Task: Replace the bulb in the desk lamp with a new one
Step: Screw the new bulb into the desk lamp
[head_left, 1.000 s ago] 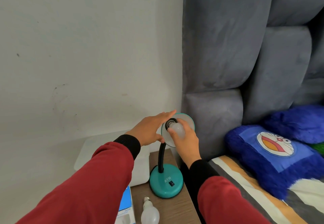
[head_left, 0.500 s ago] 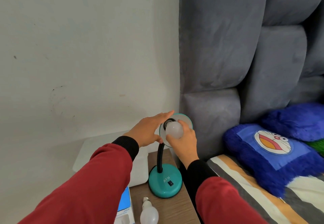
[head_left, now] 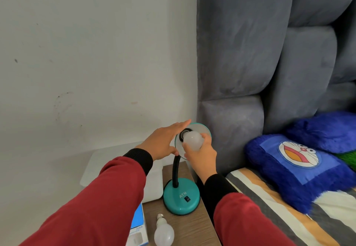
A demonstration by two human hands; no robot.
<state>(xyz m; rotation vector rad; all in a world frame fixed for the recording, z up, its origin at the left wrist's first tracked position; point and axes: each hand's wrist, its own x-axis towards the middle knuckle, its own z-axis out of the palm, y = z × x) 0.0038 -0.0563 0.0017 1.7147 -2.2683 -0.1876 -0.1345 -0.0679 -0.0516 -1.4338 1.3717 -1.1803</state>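
A teal desk lamp with a round base (head_left: 181, 197) and black gooseneck stands on a wooden bedside table (head_left: 192, 230). Its teal-rimmed shade (head_left: 204, 130) faces me, and the black socket shows inside. My right hand (head_left: 202, 154) grips a white bulb (head_left: 193, 140) right at the socket mouth. My left hand (head_left: 163, 142) lies flat against the shade's left and top edge, fingers stretched out. A second white bulb (head_left: 164, 233) lies on the table in front of the lamp base.
A blue and white bulb box (head_left: 137, 228) lies at the table's left edge, with a white box (head_left: 119, 166) behind it. A white wall stands to the left. A grey padded headboard, a striped bed and blue plush pillows (head_left: 296, 166) fill the right.
The bulb in my right hand has come further out toward me from the socket, showing more of its round globe. My left hand stays on the shade.
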